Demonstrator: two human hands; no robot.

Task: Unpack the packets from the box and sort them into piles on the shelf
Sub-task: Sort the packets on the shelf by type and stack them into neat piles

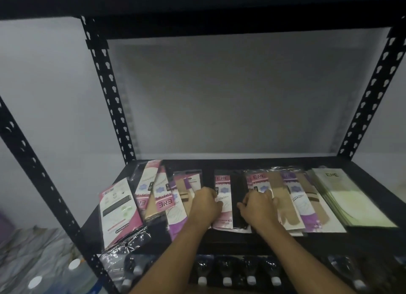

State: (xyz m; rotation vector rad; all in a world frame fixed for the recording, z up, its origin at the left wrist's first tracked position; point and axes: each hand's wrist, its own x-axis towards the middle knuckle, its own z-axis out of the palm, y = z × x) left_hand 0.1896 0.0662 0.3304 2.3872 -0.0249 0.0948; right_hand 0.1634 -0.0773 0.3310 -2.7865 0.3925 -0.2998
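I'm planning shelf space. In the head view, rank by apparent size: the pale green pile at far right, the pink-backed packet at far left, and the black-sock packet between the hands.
1. Pale green pile.
2. Pink-backed packet, close behind and nearer the camera, so unsure.
3. Black-sock packet, partly hidden by both hands.

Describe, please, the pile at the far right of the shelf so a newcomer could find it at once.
Follow the black shelf to its right end, past both hands. The pale green pile lies there; unlike its pink and purple neighbours, it is plain.

Left hand (205,203), right hand (258,207) palms-down, fingers curled
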